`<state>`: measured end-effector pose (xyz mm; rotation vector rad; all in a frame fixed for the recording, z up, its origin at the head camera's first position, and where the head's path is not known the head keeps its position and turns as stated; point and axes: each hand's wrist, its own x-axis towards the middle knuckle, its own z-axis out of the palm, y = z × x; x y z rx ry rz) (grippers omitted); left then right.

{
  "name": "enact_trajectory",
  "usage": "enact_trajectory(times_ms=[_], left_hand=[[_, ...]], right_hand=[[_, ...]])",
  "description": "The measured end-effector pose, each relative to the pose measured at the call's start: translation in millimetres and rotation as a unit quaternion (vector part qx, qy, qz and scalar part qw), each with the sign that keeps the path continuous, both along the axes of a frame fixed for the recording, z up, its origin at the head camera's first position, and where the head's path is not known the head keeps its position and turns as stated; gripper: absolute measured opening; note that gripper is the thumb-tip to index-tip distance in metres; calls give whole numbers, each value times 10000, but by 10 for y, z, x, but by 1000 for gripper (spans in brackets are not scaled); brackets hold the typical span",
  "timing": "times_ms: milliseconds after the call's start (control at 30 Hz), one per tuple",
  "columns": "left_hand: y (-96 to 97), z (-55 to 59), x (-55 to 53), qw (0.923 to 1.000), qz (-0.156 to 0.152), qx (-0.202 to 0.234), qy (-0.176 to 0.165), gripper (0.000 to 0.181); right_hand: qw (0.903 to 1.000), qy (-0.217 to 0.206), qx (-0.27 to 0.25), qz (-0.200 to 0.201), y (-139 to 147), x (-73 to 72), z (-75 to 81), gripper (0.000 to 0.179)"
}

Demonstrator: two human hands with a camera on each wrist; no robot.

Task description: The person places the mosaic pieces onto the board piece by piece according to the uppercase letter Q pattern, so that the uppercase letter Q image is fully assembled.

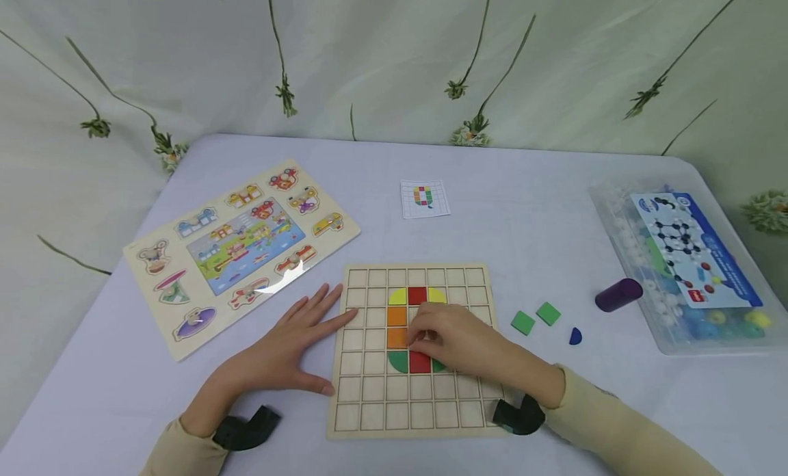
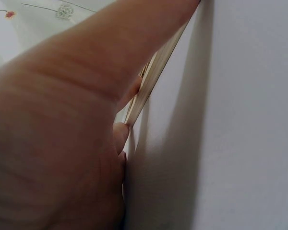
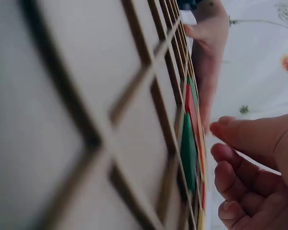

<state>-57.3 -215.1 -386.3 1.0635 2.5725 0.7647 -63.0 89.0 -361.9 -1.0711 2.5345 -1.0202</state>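
Observation:
A wooden grid board [image 1: 357, 411] lies in front of me, holding a ring of coloured tiles. At its left edge my left hand [image 1: 295, 346] rests with fingers spread, index and thumb touching the frame. My right hand [image 1: 452, 336] is over the ring, its fingers loosely bent and the fingertips beside the lower orange square tile [image 1: 397, 338]. In the right wrist view the thumb and fingers [image 3: 225, 175] show no piece between them. A red square tile [image 1: 420, 362] and green quarter-round tile [image 1: 398, 362] sit below. The right side of the ring is partly hidden.
Right of the board lie two green square tiles [image 1: 522, 323] and a blue half-round piece [image 1: 575, 336]. A purple cylinder [image 1: 618, 295] and a clear plastic box [image 1: 671, 336] stand farther right. A pattern card [image 1: 440, 209] lies behind; a picture puzzle [image 1: 185, 257] lies left.

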Motion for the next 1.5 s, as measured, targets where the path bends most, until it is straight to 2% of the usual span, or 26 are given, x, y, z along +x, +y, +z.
enact_trajectory(times_ms=[133, 267, 467, 567, 767, 1000, 1233, 1500], left_hand=[[7, -14, -6, 10000, -2, 3, -62, 103], [7, -19, -13, 9999, -14, -87, -62, 104], [1, -4, -4, 10000, -4, -20, -88, 103], [-3, 3, 7, 10000, 0, 8, -81, 103], [-7, 1, 10, 9999, 19, -80, -147, 103], [-5, 7, 3, 9999, 2, -2, -102, 103], [5, 22, 8, 10000, 4, 42, -69, 103], [2, 21, 8, 10000, -5, 47, -51, 103]], right_hand=[[9978, 4, -507, -420, 260, -30, 65, 9], [9901, 295, -827, -1096, 646, -31, 101, 14], [9646, 577, -679, -2480, 1083, 67, 59, 16], [9555, 527, -544, -2850, 1174, 111, 17, 16], [9548, 573, -304, -2902, 1242, 132, -77, 22], [9673, 368, -150, -2506, 1283, 159, -170, 32], [9761, 832, -154, -2003, 1274, 164, -257, 45], [9722, 1138, -227, -2033, 1226, 164, -248, 40]])
